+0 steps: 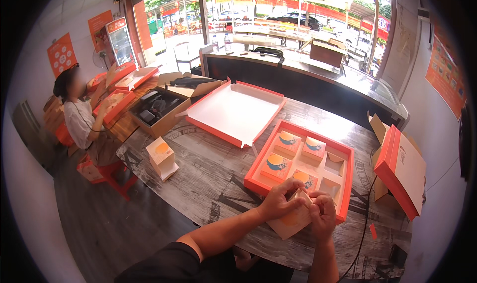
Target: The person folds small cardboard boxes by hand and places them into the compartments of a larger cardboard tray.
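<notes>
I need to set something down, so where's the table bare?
Widest: the table between the small standing box, the shallow tray and the divided box. A smaller patch lies between that box and the counter. Crowded: the divided box's near edge, where left hand and right hand hold a carton.

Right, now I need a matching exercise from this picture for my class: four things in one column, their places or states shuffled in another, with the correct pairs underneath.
Things
1. Small carton
2. Red divided box
3. Brown cardboard box
4. Red stool

Places and states
A. Holds black items
B. Beneath the seated person
C. Between left hand and right hand
D. Holds printed boxes in its compartments

Pairs: 1-C, 2-D, 3-A, 4-B
</notes>
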A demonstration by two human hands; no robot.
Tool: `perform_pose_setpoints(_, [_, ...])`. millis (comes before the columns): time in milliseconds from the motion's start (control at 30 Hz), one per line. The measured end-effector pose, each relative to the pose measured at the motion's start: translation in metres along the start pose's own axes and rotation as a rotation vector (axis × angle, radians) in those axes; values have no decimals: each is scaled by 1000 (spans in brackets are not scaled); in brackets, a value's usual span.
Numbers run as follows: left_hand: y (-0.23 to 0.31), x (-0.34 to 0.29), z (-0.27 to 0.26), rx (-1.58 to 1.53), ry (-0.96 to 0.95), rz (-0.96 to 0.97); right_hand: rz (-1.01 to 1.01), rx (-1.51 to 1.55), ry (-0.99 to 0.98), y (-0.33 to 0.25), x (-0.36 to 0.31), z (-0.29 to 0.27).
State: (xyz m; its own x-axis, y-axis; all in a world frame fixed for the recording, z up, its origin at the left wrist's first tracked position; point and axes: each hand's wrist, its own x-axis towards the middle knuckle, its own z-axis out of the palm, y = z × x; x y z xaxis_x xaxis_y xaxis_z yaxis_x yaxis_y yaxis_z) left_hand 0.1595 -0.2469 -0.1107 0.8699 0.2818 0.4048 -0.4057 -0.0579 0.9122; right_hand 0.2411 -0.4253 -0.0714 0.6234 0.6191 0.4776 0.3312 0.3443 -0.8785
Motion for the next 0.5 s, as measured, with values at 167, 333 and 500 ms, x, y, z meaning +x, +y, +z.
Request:
perform_pose_setpoints(167, [-2,1,-1,-1,-13,-8,-8,-7,-7,2,0,0])
perform_pose_setpoints(333, [3,5,7,-68,70,107,-31,-21,4,4,1,2])
perform_pose_setpoints(500, [-1,4,5,20,92,48,-33,-26,-3,5,1,1])
